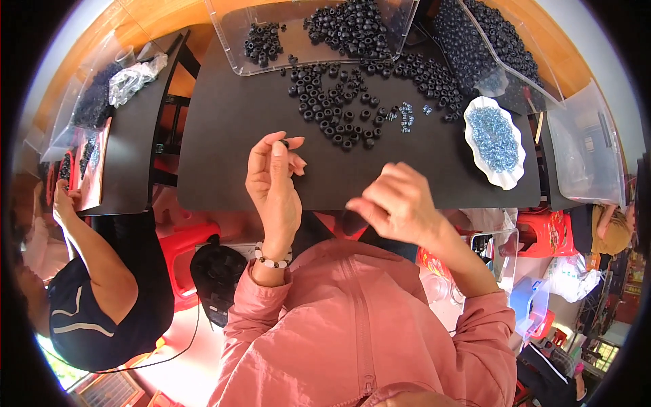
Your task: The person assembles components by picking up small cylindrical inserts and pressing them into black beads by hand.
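Two hands work at the lower middle of the frame, both coming out of pink sleeves. The left hand (273, 178) is raised with its fingers curled, pinching one small black ring (285, 143) between thumb and fingertips. The right hand (397, 202) is loosely closed, thumb against forefinger; whether it grips anything I cannot tell, since the fingers cover whatever lies there.

Loose black rings (339, 102) lie scattered across the black table (230, 136) above the hands, too many and too small to count singly. Two clear plastic trays stand at the top: one tray (230, 41) at upper centre holds two clusters of rings, the other tray (522, 61) at upper right is heaped with them and cut off by the frame edge. One white scalloped dish (508, 178) at right holds a pile of small blue-silver parts (495, 139); a few more of these (405, 115) lie among the rings.

A beaded bracelet (271, 260) circles the left wrist. At far left another person (102, 285) in dark clothes reaches a hand (62, 203) to a second table (129, 149) carrying a crumpled clear bag (132, 78). A clear empty box (583, 149) sits at the right edge, blurred by the lens rim. Red stools (183, 247) show beneath the table.
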Demonstrator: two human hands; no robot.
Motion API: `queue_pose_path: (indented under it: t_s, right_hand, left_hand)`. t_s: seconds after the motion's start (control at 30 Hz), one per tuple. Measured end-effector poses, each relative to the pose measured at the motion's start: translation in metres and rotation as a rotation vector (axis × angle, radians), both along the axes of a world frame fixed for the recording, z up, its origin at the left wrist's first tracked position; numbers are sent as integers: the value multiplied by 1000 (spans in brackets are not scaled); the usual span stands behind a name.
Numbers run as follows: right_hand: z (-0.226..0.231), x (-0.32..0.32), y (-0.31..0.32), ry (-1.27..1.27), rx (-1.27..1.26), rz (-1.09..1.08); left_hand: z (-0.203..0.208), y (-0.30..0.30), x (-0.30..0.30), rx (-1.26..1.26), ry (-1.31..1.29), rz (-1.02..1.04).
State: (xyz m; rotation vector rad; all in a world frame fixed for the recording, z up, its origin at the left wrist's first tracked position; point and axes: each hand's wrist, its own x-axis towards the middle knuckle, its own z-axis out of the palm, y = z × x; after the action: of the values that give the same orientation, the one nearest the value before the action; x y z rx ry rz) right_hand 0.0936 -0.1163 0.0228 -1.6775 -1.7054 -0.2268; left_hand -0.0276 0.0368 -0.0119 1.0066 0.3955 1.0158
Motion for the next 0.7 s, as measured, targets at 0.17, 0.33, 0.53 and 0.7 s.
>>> queue_pose_path:
  t_s: [0.17, 0.33, 0.53, 0.7]
  right_hand:
    - [14, 48, 28, 135, -79, -193]
    - [19, 97, 68, 124, -126, -237]
    - [29, 124, 112, 13, -94, -132]
    - [25, 148, 139, -100, -124, -172]
  left_hand:
    - [-2, -2, 0, 56, 54, -54]
    - [4, -6, 0, 166, 171, -23]
    - [4, -8, 0, 112, 167, -18]
    - [2, -8, -1, 64, 184, -60]
